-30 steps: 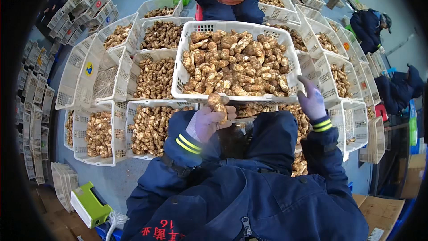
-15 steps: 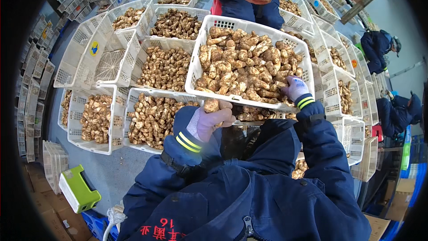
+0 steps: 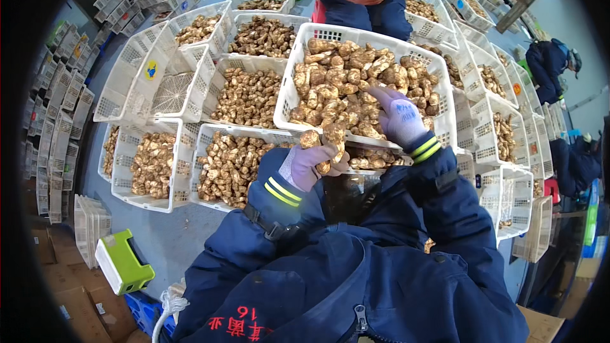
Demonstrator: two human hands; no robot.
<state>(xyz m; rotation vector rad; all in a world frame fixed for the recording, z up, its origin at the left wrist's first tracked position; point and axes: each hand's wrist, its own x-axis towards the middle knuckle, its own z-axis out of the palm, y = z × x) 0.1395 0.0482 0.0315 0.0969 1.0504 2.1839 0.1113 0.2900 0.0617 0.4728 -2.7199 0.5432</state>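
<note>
Mushrooms (image 3: 310, 139) are gripped in the left hand (image 3: 302, 166), just outside the white crate (image 3: 288, 89); at two o'clock from it, the right hand (image 3: 401, 117) is held with thumb and fingers apart over the pile. Probably light, firm, bruisable; best held gently mid-stem.

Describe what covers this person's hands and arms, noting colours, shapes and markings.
The left glove and right glove are pale lilac; the right one has a blue marking on its back. The left sleeve and right sleeve are navy blue, each with two yellow-green bands near the wrist. A dark buckled strap crosses the left sleeve; a dark tab shows on the right.
</note>
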